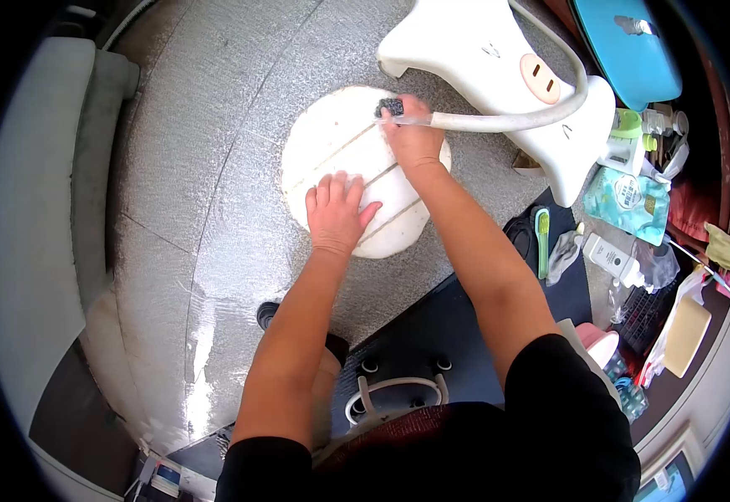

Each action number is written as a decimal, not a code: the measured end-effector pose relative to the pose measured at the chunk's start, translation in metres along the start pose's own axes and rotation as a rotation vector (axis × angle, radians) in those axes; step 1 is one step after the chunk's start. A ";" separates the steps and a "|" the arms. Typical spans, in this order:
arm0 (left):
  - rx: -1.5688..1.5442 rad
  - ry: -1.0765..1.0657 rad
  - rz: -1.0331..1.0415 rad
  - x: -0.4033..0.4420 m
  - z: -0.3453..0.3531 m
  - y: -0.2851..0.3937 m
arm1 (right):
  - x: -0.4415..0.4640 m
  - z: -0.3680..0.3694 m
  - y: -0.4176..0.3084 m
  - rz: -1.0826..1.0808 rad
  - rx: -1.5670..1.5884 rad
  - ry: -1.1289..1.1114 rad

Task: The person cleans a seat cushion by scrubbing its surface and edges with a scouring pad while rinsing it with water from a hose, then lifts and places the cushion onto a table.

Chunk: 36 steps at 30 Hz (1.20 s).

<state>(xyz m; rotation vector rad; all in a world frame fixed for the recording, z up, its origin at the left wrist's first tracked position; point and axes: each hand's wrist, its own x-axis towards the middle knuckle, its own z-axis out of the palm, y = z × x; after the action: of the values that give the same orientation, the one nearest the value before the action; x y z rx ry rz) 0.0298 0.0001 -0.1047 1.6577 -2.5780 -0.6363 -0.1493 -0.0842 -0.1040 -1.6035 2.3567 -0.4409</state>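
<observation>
A round white board with dark grooves across it lies on the wet grey floor. My left hand rests flat on its lower part, fingers spread and holding nothing. At the board's upper right, my right hand is closed around a dark scouring pad, slightly blurred. The clear end of a white hose crosses this hand; whether the fingers also grip it I cannot tell.
A white plastic stool lies at the upper right beside a blue basin. Along the right are a green-handled brush, a white bottle and a teal pouch. A grey wall-like panel stands left.
</observation>
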 end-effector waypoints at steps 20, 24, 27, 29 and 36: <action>0.202 0.012 0.022 0.031 -0.001 -0.013 | -0.086 0.002 0.004 -0.333 0.028 -0.183; 0.093 -0.022 -0.007 0.030 -0.007 -0.010 | 0.022 0.001 0.012 0.057 0.004 0.111; 0.055 0.000 0.009 0.030 -0.007 -0.011 | -0.008 -0.010 -0.007 0.104 0.001 -0.047; 0.071 -0.045 0.001 0.032 -0.008 -0.012 | -0.061 -0.007 -0.009 -0.104 0.029 -0.202; 0.052 0.049 0.002 0.030 0.000 -0.013 | 0.030 0.001 -0.001 0.065 -0.028 0.054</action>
<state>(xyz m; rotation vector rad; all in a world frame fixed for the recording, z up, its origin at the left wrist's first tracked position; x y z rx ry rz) 0.0280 -0.0310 -0.1154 1.6635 -2.5830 -0.5254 -0.1588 -0.1131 -0.1060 -1.5402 2.4574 -0.4443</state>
